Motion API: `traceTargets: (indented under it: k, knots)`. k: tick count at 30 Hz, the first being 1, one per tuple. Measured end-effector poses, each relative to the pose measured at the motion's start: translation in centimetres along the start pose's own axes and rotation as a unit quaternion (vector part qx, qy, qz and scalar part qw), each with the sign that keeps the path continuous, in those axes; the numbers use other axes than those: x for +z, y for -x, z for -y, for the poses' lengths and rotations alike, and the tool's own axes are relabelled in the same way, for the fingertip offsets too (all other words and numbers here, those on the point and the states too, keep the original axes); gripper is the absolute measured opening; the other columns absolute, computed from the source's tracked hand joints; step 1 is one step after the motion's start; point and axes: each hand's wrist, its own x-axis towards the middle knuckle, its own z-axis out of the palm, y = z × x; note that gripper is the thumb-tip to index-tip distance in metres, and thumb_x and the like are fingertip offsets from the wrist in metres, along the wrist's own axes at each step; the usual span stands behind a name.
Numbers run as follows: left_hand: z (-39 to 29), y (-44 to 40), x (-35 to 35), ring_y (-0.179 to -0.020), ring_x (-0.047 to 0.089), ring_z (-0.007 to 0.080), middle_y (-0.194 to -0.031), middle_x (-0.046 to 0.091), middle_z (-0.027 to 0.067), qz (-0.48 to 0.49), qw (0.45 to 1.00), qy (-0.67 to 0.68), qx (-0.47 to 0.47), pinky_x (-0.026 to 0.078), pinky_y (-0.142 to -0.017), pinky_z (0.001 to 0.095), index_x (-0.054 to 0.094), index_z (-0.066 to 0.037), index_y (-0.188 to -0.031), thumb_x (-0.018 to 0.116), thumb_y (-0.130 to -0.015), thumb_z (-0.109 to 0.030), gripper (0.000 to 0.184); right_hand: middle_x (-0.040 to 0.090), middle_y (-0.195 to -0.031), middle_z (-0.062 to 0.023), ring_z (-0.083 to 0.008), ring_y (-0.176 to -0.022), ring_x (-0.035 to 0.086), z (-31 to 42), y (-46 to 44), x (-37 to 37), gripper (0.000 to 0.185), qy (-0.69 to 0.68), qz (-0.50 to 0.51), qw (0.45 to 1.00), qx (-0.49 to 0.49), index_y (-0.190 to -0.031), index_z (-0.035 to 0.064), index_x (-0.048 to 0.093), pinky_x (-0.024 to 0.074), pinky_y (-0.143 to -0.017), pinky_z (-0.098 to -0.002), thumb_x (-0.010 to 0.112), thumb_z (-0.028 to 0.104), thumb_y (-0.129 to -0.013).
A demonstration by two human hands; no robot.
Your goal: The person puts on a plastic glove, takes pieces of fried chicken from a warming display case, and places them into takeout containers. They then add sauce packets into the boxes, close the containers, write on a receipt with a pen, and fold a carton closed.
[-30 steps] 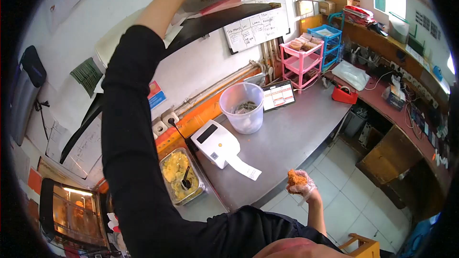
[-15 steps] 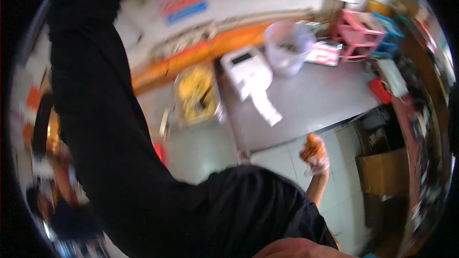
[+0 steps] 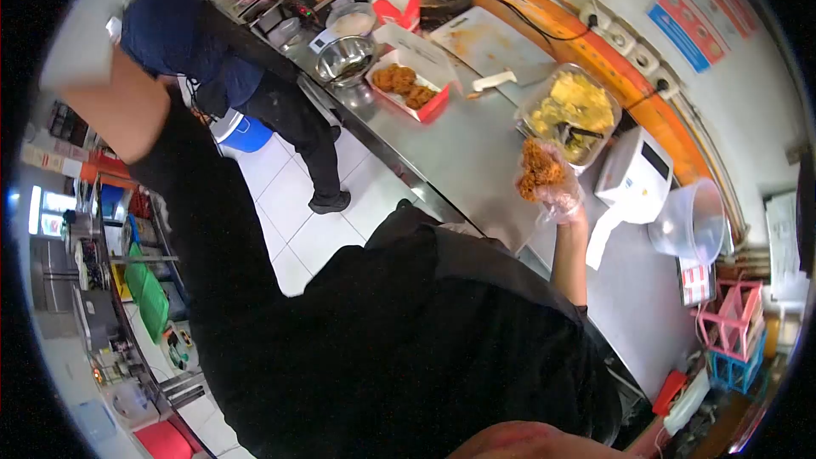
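Note:
My right hand, in a clear plastic glove, is closed around a piece of fried chicken. It is above the steel counter, in front of a clear tub of yellow food with a black spoon. On the left, my left forearm is raised; a pale blurred shape hides the fingers. A red blur crosses the top edge, and I cannot make out whether my left hand holds it. Farther along the counter, an open red-and-white box holds several fried pieces, beside a white-handled knife.
A metal bowl, a red-and-white carton and a white cutting board are on the counter. A white printer and clear bin stand right. A person in dark clothes stands near a blue bucket.
The view has swung left along the counter, bringing the boxed pieces, cutting board and person's legs into sight. My right hand still holds the chicken, now near the tub; my left arm remains raised.

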Motion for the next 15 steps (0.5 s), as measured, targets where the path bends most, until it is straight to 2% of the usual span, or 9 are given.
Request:
traceTargets:
  k: [2,5,7,8,10,11,13,14,15]
  knots:
    - [0.4,5.9,2.1,-0.087,0.064,0.0259,-0.099,0.063,0.0106,0.024,0.995,0.072,-0.064,0.051,-0.072,0.0357,0.065,-0.006,-0.092,0.052,-0.086,-0.014,0.017,0.053,-0.112,-0.0132,-0.0269,-0.102,0.055,-0.2,-2.6,2.0,0.085,0.009,-0.001,0.999,-0.047,-0.125,0.0037,0.046,0.0533,-0.076,-0.0410,0.086,0.016,-0.050]
    - [-0.6,13.1,9.7,-0.091,0.064,0.0256,-0.104,0.063,0.0102,0.043,0.969,0.218,-0.105,0.051,-0.074,0.0348,0.066,-0.005,-0.093,0.052,-0.086,-0.013,0.017,0.054,-0.112,-0.0140,-0.0263,-0.104,0.055,0.6,-3.3,3.4,0.084,-0.097,-0.032,0.983,-0.152,-0.125,0.0045,0.046,0.0525,-0.078,-0.0402,0.085,0.014,-0.051]
    - [-1.7,17.1,16.5,-0.093,0.063,0.0254,-0.107,0.064,0.0099,0.058,0.943,0.310,-0.109,0.051,-0.076,0.0343,0.066,-0.005,-0.094,0.053,-0.086,-0.013,0.018,0.055,-0.111,-0.0149,-0.0249,-0.099,0.056,0.8,-2.5,3.7,0.081,-0.128,-0.081,0.955,-0.254,-0.126,0.0069,0.045,0.0520,-0.078,-0.0374,0.084,0.013,-0.055]
    - [-2.7,18.8,20.2,-0.094,0.063,0.0253,-0.108,0.064,0.0098,0.070,0.927,0.353,-0.103,0.051,-0.077,0.0340,0.066,-0.005,-0.094,0.053,-0.086,-0.013,0.018,0.055,-0.113,-0.0137,-0.0238,-0.102,0.055,1.8,-2.0,4.9,0.072,-0.063,-0.035,0.961,-0.267,-0.126,0.0097,0.046,0.0516,-0.077,-0.0351,0.080,0.012,-0.062]
    - [-5.0,22.1,26.7,-0.096,0.063,0.0251,-0.111,0.064,0.0095,0.104,0.904,0.408,-0.077,0.051,-0.079,0.0334,0.067,-0.005,-0.095,0.053,-0.086,-0.012,0.018,0.058,-0.108,-0.0109,-0.0224,-0.100,0.058,1.8,-1.0,7.7,0.060,0.101,-0.137,0.953,-0.249,-0.121,0.0075,0.048,0.0518,-0.078,-0.0339,0.076,0.015,-0.069]
    - [-5.7,23.7,29.4,-0.097,0.063,0.0250,-0.112,0.064,0.0094,0.123,0.899,0.417,-0.055,0.051,-0.080,0.0331,0.067,-0.005,-0.095,0.053,-0.086,-0.012,0.018,0.059,-0.106,-0.0100,-0.0219,-0.098,0.059,1.8,-1.3,9.4,0.057,0.281,-0.206,0.908,-0.233,-0.119,0.0061,0.050,0.0517,-0.078,-0.0332,0.075,0.018,-0.070]
    - [-6.8,27.1,34.8,-0.097,0.063,0.0240,-0.113,0.063,0.0085,0.180,0.877,0.446,-0.017,0.051,-0.079,0.0322,0.067,-0.005,-0.098,0.053,-0.085,-0.010,0.019,0.061,-0.102,-0.0086,-0.0190,-0.090,0.062,0.5,-3.2,11.3,0.059,0.438,-0.225,0.859,-0.143,-0.114,0.0047,0.053,0.0521,-0.079,-0.0316,0.079,0.007,-0.062]
    - [-7.6,28.5,36.9,-0.097,0.063,0.0236,-0.114,0.063,0.0083,0.203,0.862,0.464,-0.013,0.051,-0.079,0.0320,0.066,-0.005,-0.101,0.053,-0.085,-0.010,0.021,0.062,-0.103,-0.0082,-0.0182,-0.090,0.062,-1.0,-4.5,12.0,0.061,0.509,-0.231,0.824,-0.091,-0.114,0.0046,0.053,0.0522,-0.080,-0.0315,0.079,0.002,-0.059]
    - [-7.4,28.6,38.0,-0.097,0.064,0.0232,-0.114,0.063,0.0082,0.219,0.857,0.467,-0.014,0.051,-0.078,0.0317,0.065,-0.006,-0.103,0.052,-0.086,-0.009,0.023,0.062,-0.105,-0.0088,-0.0184,-0.092,0.062,-5.0,-5.2,8.9,0.062,0.461,-0.230,0.856,-0.037,-0.116,0.0044,0.053,0.0520,-0.081,-0.0318,0.077,-0.003,-0.058]
